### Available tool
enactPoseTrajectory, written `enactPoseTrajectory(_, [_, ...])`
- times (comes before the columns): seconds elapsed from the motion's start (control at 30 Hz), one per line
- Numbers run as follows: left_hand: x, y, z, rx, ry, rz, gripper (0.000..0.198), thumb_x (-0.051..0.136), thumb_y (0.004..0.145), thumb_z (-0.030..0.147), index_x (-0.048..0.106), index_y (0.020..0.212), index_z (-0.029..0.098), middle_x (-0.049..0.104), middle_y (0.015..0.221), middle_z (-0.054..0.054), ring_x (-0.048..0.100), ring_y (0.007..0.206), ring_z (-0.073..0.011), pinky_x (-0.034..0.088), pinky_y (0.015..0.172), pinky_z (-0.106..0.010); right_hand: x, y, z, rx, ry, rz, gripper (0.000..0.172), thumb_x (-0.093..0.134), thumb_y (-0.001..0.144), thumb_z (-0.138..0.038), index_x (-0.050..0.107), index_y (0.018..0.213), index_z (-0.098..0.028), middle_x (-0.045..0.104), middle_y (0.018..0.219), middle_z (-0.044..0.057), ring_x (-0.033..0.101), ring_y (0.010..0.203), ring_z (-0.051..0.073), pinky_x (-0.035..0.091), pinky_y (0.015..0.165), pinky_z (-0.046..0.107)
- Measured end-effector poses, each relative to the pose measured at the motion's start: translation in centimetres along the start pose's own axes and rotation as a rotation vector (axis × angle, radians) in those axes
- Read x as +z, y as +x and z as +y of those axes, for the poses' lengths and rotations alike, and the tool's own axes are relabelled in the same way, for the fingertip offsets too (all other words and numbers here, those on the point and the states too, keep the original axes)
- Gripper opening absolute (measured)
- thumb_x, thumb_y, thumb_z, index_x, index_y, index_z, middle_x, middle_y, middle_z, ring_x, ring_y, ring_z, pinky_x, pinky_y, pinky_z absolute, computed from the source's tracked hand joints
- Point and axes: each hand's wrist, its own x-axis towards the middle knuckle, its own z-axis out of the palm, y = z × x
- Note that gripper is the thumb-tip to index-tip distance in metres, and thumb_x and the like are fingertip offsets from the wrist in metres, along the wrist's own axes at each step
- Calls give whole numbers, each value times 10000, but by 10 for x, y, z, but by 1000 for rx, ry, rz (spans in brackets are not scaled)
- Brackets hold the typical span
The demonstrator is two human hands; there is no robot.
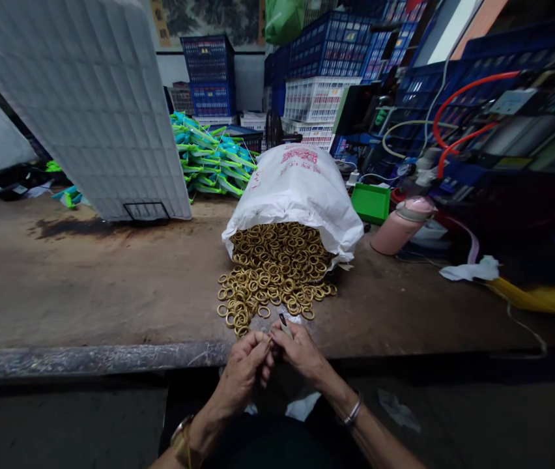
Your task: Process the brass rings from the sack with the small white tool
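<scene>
My left hand is closed in a pinch just off the table's front edge. A brass-coloured ring, mostly covered by the fingers, shows between the fingertips of both hands. My right hand is closed around a slim knife-like tool with a grey body and a black end pointing up; its lower part is hidden. Just beyond my hands lies a spread of loose brass-coloured rings. They spill from the mouth of a white woven sack, which lies on its side with red print on top.
A tall white ribbed panel stands at the left on the brown table. Green and turquoise pieces are heaped behind it. On the right are a pink bottle, a green tray and red hoses. Stacked crates fill the back.
</scene>
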Motion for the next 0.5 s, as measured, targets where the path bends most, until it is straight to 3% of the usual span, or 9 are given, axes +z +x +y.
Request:
enactPoseTrajectory(0.3, [-3, -1, -2, 18, -9, 19, 313, 568, 725, 455, 471, 706, 158, 457, 543, 59, 352, 388, -25, 272, 391, -152, 0, 5, 8, 13, -86, 2, 212, 416, 786, -356, 495, 702, -177, 475, 524, -50, 389, 456, 71, 297, 453, 194])
enactPoseTrajectory(0.4, [-4, 0, -2, -2, 20, 47, 325, 569, 715, 471, 464, 708, 163, 462, 542, 61, 368, 388, -31, 284, 390, -152, -1, 3, 5, -38, -255, 80, 229, 386, 810, -350, 496, 709, -177, 495, 554, -35, 421, 503, 86, 327, 501, 203])
enactPoseTrajectory(0.5, [-5, 1, -2, 9, 75, 93, 327, 562, 715, 479, 458, 709, 169, 478, 544, 59, 383, 389, -35, 296, 390, -152, -2, -1, 2, -128, -564, 118, 177, 394, 802, -286, 485, 687, -187, 510, 585, -24, 447, 554, 103, 326, 541, 210])
